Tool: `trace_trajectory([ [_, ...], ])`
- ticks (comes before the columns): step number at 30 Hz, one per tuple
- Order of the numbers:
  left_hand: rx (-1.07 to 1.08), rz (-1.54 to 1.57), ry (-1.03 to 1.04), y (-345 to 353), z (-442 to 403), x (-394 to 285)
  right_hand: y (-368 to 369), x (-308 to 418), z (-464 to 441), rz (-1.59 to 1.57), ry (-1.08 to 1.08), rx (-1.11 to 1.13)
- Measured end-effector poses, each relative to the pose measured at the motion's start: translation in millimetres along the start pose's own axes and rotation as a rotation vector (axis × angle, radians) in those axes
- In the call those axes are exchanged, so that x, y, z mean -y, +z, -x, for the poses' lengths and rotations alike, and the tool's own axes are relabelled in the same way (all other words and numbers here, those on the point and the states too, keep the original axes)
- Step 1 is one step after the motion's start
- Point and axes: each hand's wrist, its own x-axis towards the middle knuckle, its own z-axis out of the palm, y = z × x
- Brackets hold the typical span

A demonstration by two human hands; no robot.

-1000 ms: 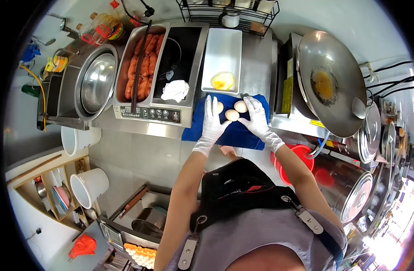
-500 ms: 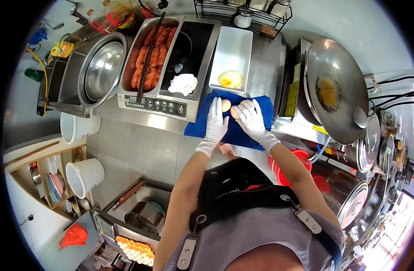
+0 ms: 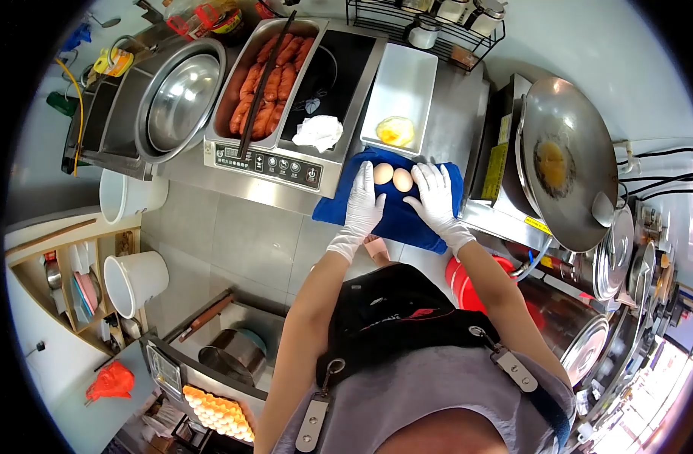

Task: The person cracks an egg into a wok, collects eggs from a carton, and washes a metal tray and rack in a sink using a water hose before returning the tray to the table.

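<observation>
Two brown eggs, a left egg (image 3: 383, 173) and a right egg (image 3: 402, 180), lie side by side on a folded blue cloth (image 3: 407, 219) at the counter's front edge. My left hand (image 3: 363, 198), in a white glove, rests flat along the left side of the pair, fingers stretched out. On the other side is my gloved right hand (image 3: 435, 195), its fingers extended and its thumb apart, close beside the right egg. Just beyond the cloth stands a white rectangular tray (image 3: 401, 79) with a raw cracked egg (image 3: 395, 132) at its near end.
Left of the tray is an induction cooker (image 3: 267, 165) with a steel pan of sausages (image 3: 263, 91), long chopsticks (image 3: 265, 87) and a crumpled white tissue (image 3: 318, 133). A steel basin (image 3: 180, 102) sits farther left. A wok (image 3: 569, 151) holding some oil stands to the right.
My right hand has uncurled from the right egg and shifted right, leaving it on the cloth beside the other egg. My left hand stays beside the left egg. The view has shifted slightly.
</observation>
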Motion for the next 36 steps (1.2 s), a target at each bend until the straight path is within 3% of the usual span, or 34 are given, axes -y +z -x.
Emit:
trace_trajectory([
  [6, -0.053, 0.016, -0.040, -30.1, 30.3, -12.9, -23.1, 13.0, -1.5, -0.101, 0.014, -0.064],
  [10, -0.185, 0.050, -0.051, -53.7, 109.2, -0.4, -30.3, 52.7, 18.2, -0.275, -0.132, -0.030],
  [16, -0.481, -0.110, -0.526, -131.9, 271.4, 3.6, 13.0, 159.7, 32.2, -0.590, -0.569, 0.382],
  [18, -0.691, -0.309, -0.634, -164.4, 324.9, -1.8, 30.3, 202.3, 27.2, -0.640, -0.769, 0.493],
  [22, -1.124, -0.408, -0.884, -218.0, 432.3, -0.6, 47.9, 289.8, 8.9, -0.667, -1.060, 0.606],
  [26, -1.321, -0.487, -1.268, -284.9, 534.8, -42.1, 64.2, 376.9, -1.3, -0.676, -1.133, 0.674],
  [27, -1.421, -0.180, -1.483, -288.0, 568.1, -39.1, 67.7, 400.5, 0.0, -0.656, -1.133, 0.709],
  [28, -1.589, -0.416, -1.352, -266.8, 617.8, -5.1, 73.5, 421.9, 1.9, -0.632, -1.136, 0.747],
  [31, -1.631, -0.612, -1.628, -262.7, 720.9, 27.6, 83.0, 492.0, 17.3, -0.614, -1.250, 0.766],
  [36, -1.559, -0.800, -1.756, -283.8, 811.6, 61.3, 86.9, 601.5, 58.9, -0.598, -1.449, 0.875],
])
